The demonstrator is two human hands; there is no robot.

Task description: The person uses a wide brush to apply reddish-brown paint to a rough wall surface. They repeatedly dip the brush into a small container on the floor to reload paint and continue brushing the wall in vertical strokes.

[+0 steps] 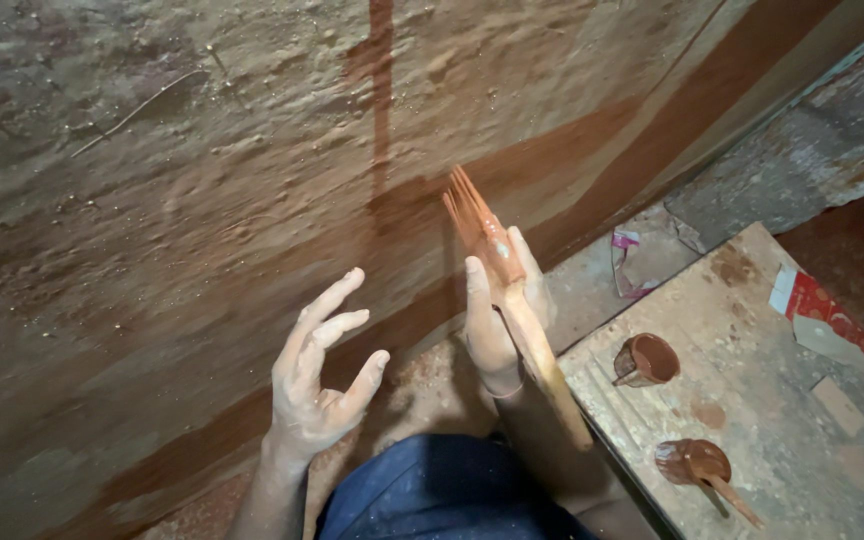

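Observation:
My right hand [497, 315] grips a wide flat paintbrush [482, 235] with a long wooden handle and bristles wet with reddish-brown paint. The bristles point up and touch the rough plastered wall [202, 200] where a reddish-brown painted band runs diagonally. My left hand [317, 385] is raised beside it, dusty, fingers spread and curled, holding nothing. It hovers close to the wall without clearly touching it. A dark blue cloth on my lap [442, 490] shows at the bottom.
A wooden board [752, 420] lies at the right with a small cup of brown paint [647, 360] and a second paint-smeared cup with a stick [697, 465]. Red and white wrappers [822, 310] and a torn packet [632, 260] lie nearby on the floor.

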